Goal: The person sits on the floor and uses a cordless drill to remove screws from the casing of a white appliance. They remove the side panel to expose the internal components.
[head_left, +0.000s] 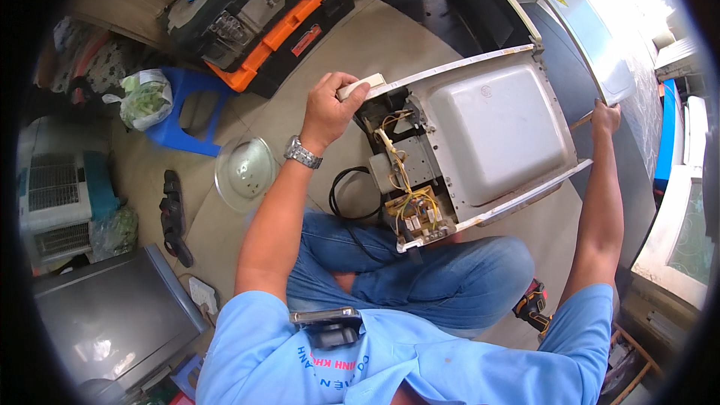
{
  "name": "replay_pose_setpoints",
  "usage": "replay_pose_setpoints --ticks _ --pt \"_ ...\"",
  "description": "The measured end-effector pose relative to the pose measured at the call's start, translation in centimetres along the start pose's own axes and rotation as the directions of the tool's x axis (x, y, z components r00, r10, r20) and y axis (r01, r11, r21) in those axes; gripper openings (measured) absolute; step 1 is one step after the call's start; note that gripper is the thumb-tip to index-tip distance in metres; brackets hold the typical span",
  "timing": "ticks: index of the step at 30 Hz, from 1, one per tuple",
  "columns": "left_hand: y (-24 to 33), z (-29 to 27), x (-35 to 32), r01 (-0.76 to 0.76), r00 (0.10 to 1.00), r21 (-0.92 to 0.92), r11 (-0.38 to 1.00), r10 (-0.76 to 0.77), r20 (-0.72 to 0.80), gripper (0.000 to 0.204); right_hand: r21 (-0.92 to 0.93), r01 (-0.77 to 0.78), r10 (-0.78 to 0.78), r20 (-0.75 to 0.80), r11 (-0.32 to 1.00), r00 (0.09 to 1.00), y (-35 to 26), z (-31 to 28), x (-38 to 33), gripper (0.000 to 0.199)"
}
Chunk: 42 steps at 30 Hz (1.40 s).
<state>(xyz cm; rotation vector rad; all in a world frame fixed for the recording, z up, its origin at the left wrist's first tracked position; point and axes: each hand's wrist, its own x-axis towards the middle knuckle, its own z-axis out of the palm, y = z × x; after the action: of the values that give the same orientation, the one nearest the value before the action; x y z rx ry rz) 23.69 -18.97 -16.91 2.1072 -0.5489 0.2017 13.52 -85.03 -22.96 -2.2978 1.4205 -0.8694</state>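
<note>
An opened microwave oven (491, 135) is tilted up in front of my crossed legs, its grey inner shell, yellow wires and circuit board (416, 214) exposed. My left hand (334, 101), with a watch on its wrist, closes around the cream piece (362, 86) at the oven's upper left corner. At the oven's right side, my right hand (606, 118) grips the lower end of a pale sheet-metal panel (581, 30) with a yellow warning sticker. Its fingers are partly hidden behind the panel. A black cord (337, 195) loops on the floor left of the oven.
A black and orange toolbox (277, 22) stands at the far left. Closer are a blue stool (191, 109), a glass turntable plate (246, 172) and a black sandal (174, 217). A flat screen (112, 315) lies at lower left. A power tool (532, 306) rests by my right knee.
</note>
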Motion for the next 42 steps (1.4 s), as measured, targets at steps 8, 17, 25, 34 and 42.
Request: replay_pose_setpoints --ticks 8,17,25,34,42 --pt "-1.1 0.5 -1.4 0.017 0.997 0.045 0.999 -0.014 -0.074 0.036 0.246 -0.283 0.077 0.614 0.927 0.786 -8.8 -5.9 -4.9 0.092" --pt "-3.8 0.2 3.0 0.323 0.94 -0.596 0.736 -0.322 0.112 0.089 0.48 -0.428 0.174 0.486 0.766 0.857 -4.6 -19.0 -19.4 0.1" --pt "-4.5 1.4 7.5 0.645 0.508 -0.338 0.686 -0.054 0.86 0.068 0.522 -0.562 0.004 0.731 0.642 0.683 -13.5 -20.3 -39.6 0.07" --pt "-4.1 -0.2 1.3 0.517 0.8 -0.567 0.641 -0.127 0.587 0.056 0.494 -0.305 -0.189 0.722 0.814 0.665 -14.1 -13.3 -31.7 0.063" --pt "-0.1 -0.8 -6.2 0.466 0.883 -0.716 0.519 -0.223 0.413 0.063 0.548 -0.441 -0.4 0.831 0.711 0.387 -17.9 -5.0 -24.1 0.067"
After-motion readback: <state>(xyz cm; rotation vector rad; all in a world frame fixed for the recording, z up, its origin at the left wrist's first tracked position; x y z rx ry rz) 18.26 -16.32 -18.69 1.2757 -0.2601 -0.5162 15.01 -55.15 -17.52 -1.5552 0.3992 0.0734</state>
